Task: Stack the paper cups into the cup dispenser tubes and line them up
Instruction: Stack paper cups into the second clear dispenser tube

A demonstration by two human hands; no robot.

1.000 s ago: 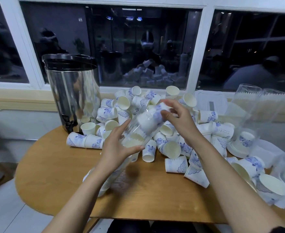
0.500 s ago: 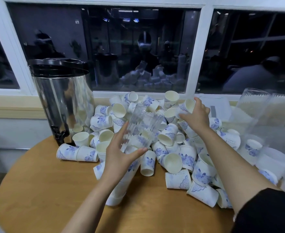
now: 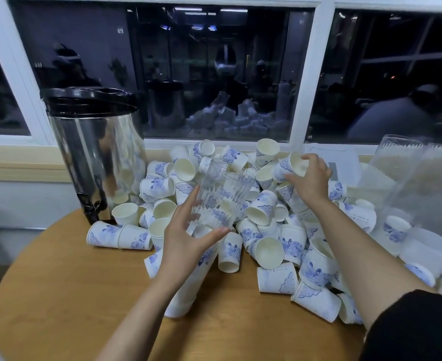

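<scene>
A clear ribbed dispenser tube point(image 3: 222, 194) leans away from me over the table, its lower part filled with nested blue-patterned paper cups point(image 3: 188, 287). My left hand point(image 3: 186, 241) holds the tube at its middle, thumb and fingers spread round it. My right hand point(image 3: 309, 178) reaches to the back of a big heap of loose white cups point(image 3: 266, 251) and grips one cup point(image 3: 290, 165) lying on its side, a finger inside its rim.
A steel drinks urn point(image 3: 97, 152) with a black lid and tap stands at the back left of the round wooden table point(image 3: 58, 295). Two more clear tubes point(image 3: 407, 183) lean at the right. A dark window runs behind the heap.
My right hand left the tube's mouth, reached back right over the heap and took hold of a loose cup. The left hand keeps holding the tube, now tilted more upright.
</scene>
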